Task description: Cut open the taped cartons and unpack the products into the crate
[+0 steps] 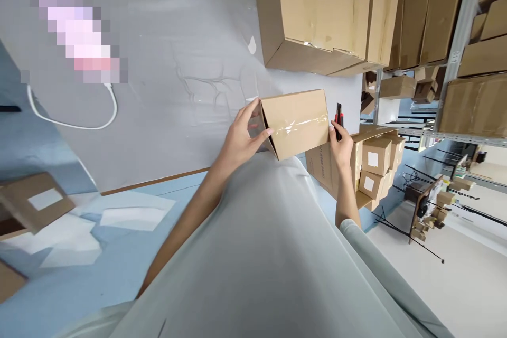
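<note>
A small brown cardboard box [299, 111] sits at the table's near edge, right in front of my body, with clear tape along its near upper face. My left hand [241, 134] is closed around the box's left end, thumb on the near side, where a dark gap shows along a flap edge. At the box's right end, my right hand [341, 149] grips a black and red utility knife [339, 116] that points away from me. Its fingertips are close to the box's right edge; whether they touch it I cannot tell.
Large cartons [320, 5] stand on the grey table [158, 116] at the back right. An open carton [356, 148] of smaller boxes is beside my right hand. A white cable [79, 127] lies at left. Paper sheets [130, 211] and an open box [35, 203] lie on the floor.
</note>
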`<state>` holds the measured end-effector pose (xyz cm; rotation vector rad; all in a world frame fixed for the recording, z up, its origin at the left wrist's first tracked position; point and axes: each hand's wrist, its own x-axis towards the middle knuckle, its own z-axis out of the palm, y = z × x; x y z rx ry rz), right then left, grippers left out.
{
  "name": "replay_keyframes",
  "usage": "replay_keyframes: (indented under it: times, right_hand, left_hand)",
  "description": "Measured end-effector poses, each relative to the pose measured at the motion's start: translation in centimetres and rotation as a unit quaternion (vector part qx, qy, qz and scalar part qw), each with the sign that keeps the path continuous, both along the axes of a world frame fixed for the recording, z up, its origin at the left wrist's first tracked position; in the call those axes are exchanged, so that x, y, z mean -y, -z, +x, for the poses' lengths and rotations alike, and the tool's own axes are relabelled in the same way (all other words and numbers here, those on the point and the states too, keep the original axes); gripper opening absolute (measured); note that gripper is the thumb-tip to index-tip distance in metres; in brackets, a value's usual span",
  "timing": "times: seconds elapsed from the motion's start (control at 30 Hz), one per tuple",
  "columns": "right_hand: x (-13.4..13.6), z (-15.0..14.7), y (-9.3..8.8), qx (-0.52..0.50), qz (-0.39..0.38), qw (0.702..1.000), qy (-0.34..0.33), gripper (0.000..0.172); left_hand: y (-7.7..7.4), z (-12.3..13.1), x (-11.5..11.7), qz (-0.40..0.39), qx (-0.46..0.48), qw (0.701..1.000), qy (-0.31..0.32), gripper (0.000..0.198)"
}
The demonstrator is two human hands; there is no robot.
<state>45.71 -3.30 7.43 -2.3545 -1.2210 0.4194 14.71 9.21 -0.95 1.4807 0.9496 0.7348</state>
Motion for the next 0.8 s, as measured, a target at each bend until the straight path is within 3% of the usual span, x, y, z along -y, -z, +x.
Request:
replay_keyframes:
  times: [0.1,0.2,0.3,0.43,0.6,0.8]
  right_hand:
    - [-0.3,0.7,0.8,-0.057,0.015,0.998,-0.02,0.057]
    - [-0.3,1.5,1.5,-0.107,0.022,0.993,-0.034,0.057]
    - [-0.2,2.3,2.4,-0.142,0.022,0.988,-0.051,0.055]
    - [0.1,3.1,3.0,-0.151,0.004,0.986,-0.074,0.05]
    - [0.7,3.9,2.2,-0.182,-0.013,0.975,-0.127,0.055]
    - [1.0,5.2,1.0,-0.219,-0.041,0.956,-0.189,0.059]
  left_hand:
    - [-0.5,0.2,0.1,0.012,-0.042,0.999,-0.011,0.1]
    - [-2.1,1.5,0.1,0.077,-0.111,0.989,-0.064,0.096]
    - [-4.4,4.6,0.6,0.135,-0.128,0.977,-0.107,0.08]
    - [-6.3,10.5,1.7,0.127,-0.107,0.979,-0.115,0.059]
    - [-5.9,15.9,2.1,0.1,-0.151,0.977,-0.117,0.06]
    - [-5.3,18.2,1.6,0.114,-0.195,0.964,-0.141,0.046]
